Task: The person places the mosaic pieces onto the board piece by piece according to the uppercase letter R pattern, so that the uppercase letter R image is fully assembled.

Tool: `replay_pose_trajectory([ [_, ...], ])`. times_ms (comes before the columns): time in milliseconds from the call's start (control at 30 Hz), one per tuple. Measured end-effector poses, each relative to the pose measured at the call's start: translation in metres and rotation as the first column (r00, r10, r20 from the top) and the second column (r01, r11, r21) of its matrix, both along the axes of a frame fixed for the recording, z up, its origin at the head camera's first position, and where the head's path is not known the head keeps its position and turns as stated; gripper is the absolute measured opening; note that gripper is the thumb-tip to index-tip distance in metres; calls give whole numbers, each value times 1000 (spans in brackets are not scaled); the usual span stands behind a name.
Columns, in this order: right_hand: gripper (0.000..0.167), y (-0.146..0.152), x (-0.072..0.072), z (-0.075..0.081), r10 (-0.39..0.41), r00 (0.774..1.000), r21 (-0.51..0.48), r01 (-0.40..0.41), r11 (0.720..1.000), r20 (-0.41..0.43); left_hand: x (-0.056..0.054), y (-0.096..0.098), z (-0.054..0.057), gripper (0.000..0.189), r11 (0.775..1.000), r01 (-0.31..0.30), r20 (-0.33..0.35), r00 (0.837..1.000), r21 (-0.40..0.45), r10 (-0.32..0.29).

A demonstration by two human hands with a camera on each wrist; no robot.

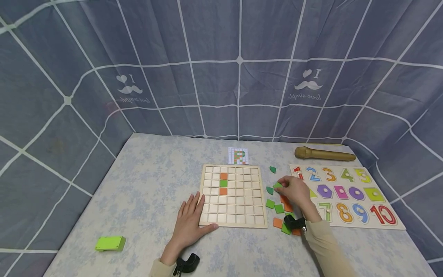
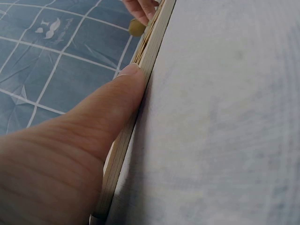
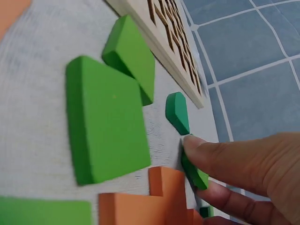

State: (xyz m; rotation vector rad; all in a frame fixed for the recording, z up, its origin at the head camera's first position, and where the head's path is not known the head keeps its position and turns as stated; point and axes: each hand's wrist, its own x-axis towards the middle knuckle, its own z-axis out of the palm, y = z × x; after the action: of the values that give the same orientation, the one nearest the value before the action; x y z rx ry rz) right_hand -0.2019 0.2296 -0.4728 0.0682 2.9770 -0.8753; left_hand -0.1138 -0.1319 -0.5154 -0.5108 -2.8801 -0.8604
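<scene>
My right hand (image 1: pixel 297 191) pinches a green square tile (image 3: pixel 195 171) between thumb and fingers, beside the loose pieces right of the board. The wooden grid board (image 1: pixel 242 207) carries an orange, a green and an orange tile stacked in one column near its upper left. Against the board's lower left corner rests my left hand (image 1: pixel 189 221), fingers spread along the left side and thumb on the front edge; the left wrist view shows the thumb (image 2: pixel 126 84) pressed to the wooden rim. Near the right hand lie dark green quarter-round pieces (image 3: pixel 177 112), green squares (image 3: pixel 112 124) and orange squares (image 3: pixel 140 208).
Behind the board lies a pattern card (image 1: pixel 238 156) with a coloured grid design. A number puzzle board (image 1: pixel 349 196) takes up the right side, with a gold microphone-shaped object (image 1: pixel 324 154) behind it. A lime green block (image 1: pixel 110 243) sits at the front left.
</scene>
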Motion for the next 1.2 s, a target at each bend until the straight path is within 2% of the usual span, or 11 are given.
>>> replay_pose_trajectory([
  [233,22,-1,-4,1,36,999,-1,-36,999,15,1,2,-2,98,1000,-2,7,1000,-2,2],
  [433,14,-8,2,-1,33,993,-36,-38,999,-115,1,1,-1,99,1000,-8,7,1000,-8,8],
  [600,18,-31,8,2,58,977,-109,-82,991,-205,1,-1,0,98,1000,-11,9,1000,-13,11],
  [767,19,-63,12,3,127,955,-180,-180,967,-268,0,-1,1,97,1000,-8,7,1000,-2,8],
  [1000,18,-106,16,-1,224,946,-238,-280,930,-236,0,0,0,97,1000,-10,-2,1000,-12,10],
  [1200,14,-130,15,-6,340,914,-249,-390,886,-223,0,0,0,97,1000,-10,-3,1000,-18,10],
])
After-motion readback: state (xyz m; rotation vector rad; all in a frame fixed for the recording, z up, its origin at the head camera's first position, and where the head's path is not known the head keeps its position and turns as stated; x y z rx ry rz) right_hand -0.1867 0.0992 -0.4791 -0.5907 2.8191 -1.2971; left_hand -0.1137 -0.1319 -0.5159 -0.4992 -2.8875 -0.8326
